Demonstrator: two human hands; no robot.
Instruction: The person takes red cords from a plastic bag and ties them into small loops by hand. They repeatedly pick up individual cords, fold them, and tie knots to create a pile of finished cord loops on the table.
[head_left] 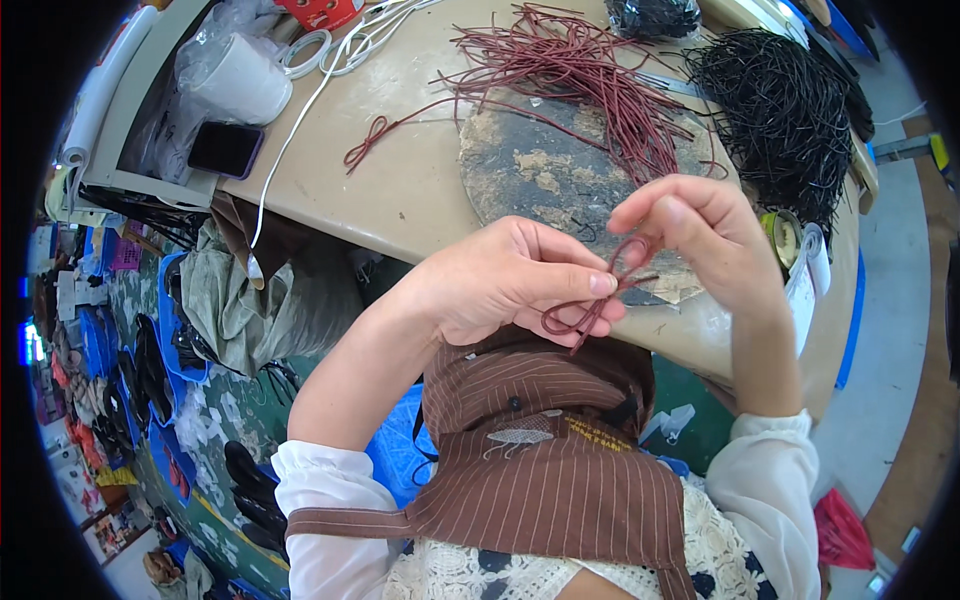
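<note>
Over the table's near edge, my left hand point(505, 282) pinches a dark red cord point(572, 322) between thumb and forefinger. The cord is looped like a bow, with loops on both sides of the pinch and a short end sticking out to the right. My right hand point(705, 245) is curled at the upper loop, its fingertips closed on the same cord. Beyond both hands spreads a bundle of loose dark red cords point(570, 70), partly lying on a worn round board point(540, 165). One knotted cord point(372, 143) lies apart to the left of the bundle.
A heap of black cords point(770, 110) fills the table's far right, with an open tin point(782, 238) below it. A phone point(226, 150), a white roll point(240, 82) and a white cable point(305, 125) are at the left. Blue bins point(175, 320) stand on the floor.
</note>
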